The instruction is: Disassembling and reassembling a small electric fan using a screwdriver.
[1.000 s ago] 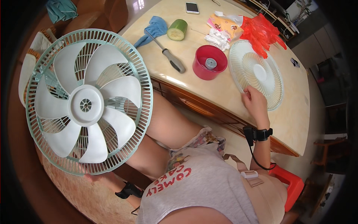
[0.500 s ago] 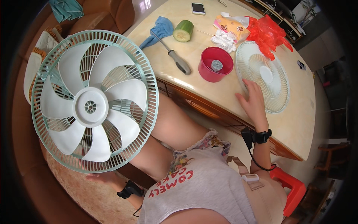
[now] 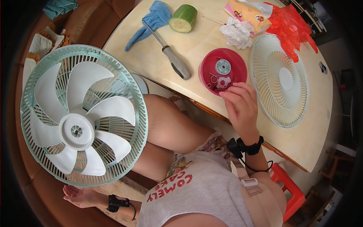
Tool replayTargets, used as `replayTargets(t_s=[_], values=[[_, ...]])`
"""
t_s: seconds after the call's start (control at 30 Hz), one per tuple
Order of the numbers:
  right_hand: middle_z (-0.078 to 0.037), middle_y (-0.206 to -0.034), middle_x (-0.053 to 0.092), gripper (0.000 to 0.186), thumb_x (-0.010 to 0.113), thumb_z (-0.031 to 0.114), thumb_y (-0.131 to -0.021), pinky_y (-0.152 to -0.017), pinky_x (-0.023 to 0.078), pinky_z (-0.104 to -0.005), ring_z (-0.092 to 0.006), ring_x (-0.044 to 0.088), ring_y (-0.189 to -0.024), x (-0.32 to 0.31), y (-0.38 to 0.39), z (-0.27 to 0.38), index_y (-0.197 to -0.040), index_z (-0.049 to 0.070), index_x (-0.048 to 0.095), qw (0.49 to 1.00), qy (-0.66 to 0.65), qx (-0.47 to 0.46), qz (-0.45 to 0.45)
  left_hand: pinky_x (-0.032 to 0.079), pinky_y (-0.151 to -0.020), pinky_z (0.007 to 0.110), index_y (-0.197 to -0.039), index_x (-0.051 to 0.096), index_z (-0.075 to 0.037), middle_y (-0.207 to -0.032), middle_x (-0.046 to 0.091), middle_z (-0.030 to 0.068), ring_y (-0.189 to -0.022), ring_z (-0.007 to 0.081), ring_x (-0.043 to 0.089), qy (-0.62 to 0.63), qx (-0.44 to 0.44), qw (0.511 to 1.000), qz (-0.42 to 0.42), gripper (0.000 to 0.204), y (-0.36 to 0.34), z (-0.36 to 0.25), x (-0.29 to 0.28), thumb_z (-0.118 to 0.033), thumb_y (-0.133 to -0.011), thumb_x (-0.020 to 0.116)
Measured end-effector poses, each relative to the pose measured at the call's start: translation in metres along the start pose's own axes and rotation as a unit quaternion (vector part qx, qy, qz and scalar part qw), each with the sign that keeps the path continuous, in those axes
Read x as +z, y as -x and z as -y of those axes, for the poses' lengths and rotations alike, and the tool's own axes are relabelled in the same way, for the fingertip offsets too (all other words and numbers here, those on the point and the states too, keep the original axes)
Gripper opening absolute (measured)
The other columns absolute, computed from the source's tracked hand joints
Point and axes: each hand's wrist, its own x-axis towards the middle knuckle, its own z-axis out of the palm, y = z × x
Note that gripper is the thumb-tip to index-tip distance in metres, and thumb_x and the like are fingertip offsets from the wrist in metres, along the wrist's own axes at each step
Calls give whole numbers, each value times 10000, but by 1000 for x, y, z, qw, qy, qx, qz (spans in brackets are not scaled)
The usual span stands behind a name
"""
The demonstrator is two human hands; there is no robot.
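In front of me on the left is a fan with seven white blades (image 3: pixel 98 109) inside an uncovered pale green rear grille (image 3: pixel 140 151). My left hand (image 3: pixel 77 195) is just below its lower rim, palm up, fingers loosely bent, with nothing in it. On the table, my right hand (image 3: pixel 241 106) has its fingers over the near right rim of a dark red bowl (image 3: pixel 206 62). Inside the bowl lie a round grey knob (image 3: pixel 223 67), a white notched nut (image 3: pixel 224 81) and small metal pieces. The round front grille (image 3: pixel 278 64) lies flat right of the bowl.
A grey-handled screwdriver (image 3: pixel 174 60), blue cloth (image 3: pixel 157 17) and cut green vegetable (image 3: pixel 184 18) lie on the table's left. Crumpled tissue (image 3: pixel 236 32), a tissue pack (image 3: pixel 247 13) and a red plastic bag (image 3: pixel 291 28) are behind the bowl. A red stool (image 3: pixel 289 193) shows beside me.
My right hand has moved from the front grille's edge to the bowl's rim, and more of the bowl's contents show. My left hand has come away from the fan's lower rim. The view has shifted.
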Motion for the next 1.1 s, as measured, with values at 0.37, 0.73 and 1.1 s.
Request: replayTargets(t_s=[0.37,0.73,1.1], values=[[-84,-967,569,351,716,75,-702,-820,431,-363,-286,549,-945,-33,-9,-12,-1027,57,585,984,76,159,34,323,-1060,469,-997,599,86,-1258,496,223,-1192,323,460,45,-52,997,34,597,2,1,13,-377,-945,226],[-115,-759,506,210,683,103,-752,-625,426,-336,-261,518,-680,-64,10,-47,-814,2,510,930,113,314,158,364,-1019,464,-1074,553,48,-1216,526,218,-1151,337,492,55,3,998,38,345,-4,-13,44,-220,-928,392],[-106,-712,585,265,628,30,-700,-586,481,-299,-232,581,-591,-76,-25,-39,-945,50,530,883,136,397,209,472,-903,456,-1143,480,92,-1140,567,223,-1011,339,576,1,130,973,193,334,-57,10,3,-133,-896,479]])
